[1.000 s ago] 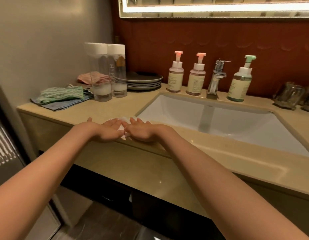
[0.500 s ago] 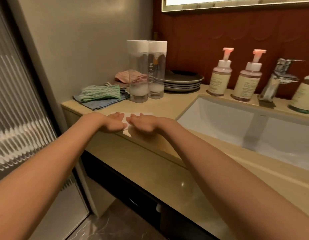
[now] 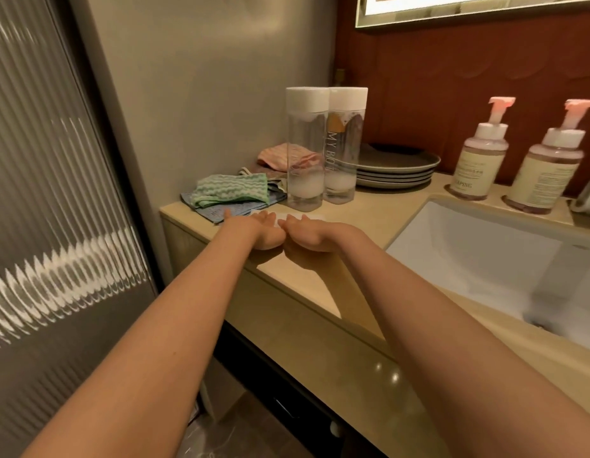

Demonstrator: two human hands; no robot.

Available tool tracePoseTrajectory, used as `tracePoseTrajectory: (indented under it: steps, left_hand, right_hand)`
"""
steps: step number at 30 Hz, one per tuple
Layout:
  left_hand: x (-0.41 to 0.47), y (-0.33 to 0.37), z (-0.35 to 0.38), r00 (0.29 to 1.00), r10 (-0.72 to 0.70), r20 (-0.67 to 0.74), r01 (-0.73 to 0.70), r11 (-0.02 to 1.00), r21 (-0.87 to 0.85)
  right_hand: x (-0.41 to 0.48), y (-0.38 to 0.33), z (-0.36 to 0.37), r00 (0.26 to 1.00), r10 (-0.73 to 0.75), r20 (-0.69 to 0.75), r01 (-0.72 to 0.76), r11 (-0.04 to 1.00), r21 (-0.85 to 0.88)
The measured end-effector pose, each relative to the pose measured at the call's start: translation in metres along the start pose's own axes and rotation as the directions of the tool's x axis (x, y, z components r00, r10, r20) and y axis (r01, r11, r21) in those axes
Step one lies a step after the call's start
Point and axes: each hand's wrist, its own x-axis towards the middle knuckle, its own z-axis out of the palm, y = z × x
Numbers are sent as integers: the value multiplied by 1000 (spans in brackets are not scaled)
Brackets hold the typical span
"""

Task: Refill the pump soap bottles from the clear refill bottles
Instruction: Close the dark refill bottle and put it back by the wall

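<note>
Left hand (image 3: 254,231): lies palm down on the near left part of the counter (image 3: 353,285), fingers stretched out and pointing away, holding nothing.
Right hand (image 3: 308,233): lies flat just beside the left hand, almost touching it at the thumb side, fingers also straight and holding nothing.
White sheet (image 3: 315,215): a flat white thing on the counter under the fingertips of both hands; I cannot tell what it is.
Left refill bottle (image 3: 303,150): clear, white cap, upright, just beyond the fingertips and apart from them; a little cloudy liquid sits at its bottom.
Right refill bottle (image 3: 345,143): same kind, upright, touching or nearly touching the first on its right, lettered down its side, also low on liquid.
Pump bottles: two with pink pumps, one (image 3: 482,153) and another (image 3: 548,166) to its right, upright at the far edge behind the sink (image 3: 485,259), well apart from both hands.
Plates (image 3: 399,166): a dark stack, far side, just behind the refill bottles.
Cloths: a green one (image 3: 229,190) lies on a blue one (image 3: 221,211), left of the refill bottles and near the left hand; a pink one (image 3: 275,155) lies behind them.
Ribbed glass door (image 3: 39,193): fills the left side.
</note>
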Motion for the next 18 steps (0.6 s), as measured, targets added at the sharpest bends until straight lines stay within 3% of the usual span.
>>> tracePoseTrajectory:
  steps: [7, 18]
  left_hand:
    - [-14, 12, 5, 998, 55, 28, -55, 998, -16]
    - [-22, 81, -9, 993, 114, -6, -113, 991, 73]
  right_hand:
    - [-30, 16, -2, 1000, -29, 4, 29, 1000, -4]
    - [-31, 72, -19, 997, 68, -19, -66, 993, 100]
